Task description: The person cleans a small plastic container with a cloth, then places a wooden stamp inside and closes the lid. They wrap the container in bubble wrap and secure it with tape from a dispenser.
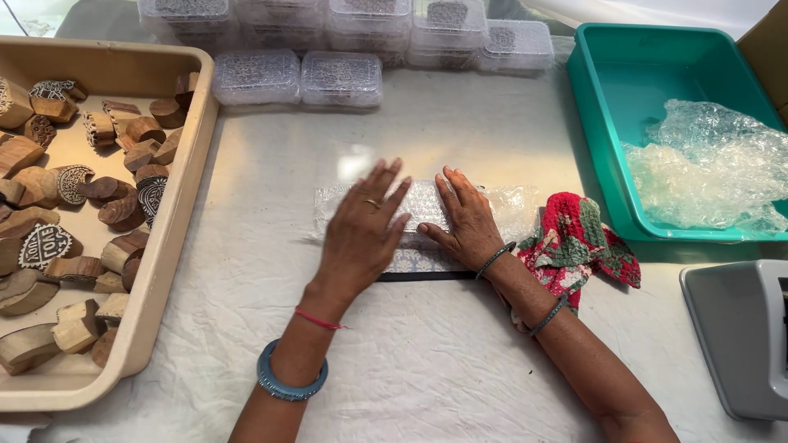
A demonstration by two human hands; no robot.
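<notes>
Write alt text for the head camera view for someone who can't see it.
Both hands, left hand and right hand, press flat on a bubble wrap sheet over a patterned block on a white cloth-covered table. A beige tray of carved wooden stamps sits left, a teal bin holding bubble wrap right.

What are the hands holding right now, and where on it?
Both the left hand and right hand press flat on top of the bubble-wrap sheet; nothing is gripped.

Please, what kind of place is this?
Probably a craft packing table: a beige tray of carved wooden stamps, wrapped bundles in rows, and both hands, left hand and right hand, flat on bubble wrap.
</notes>
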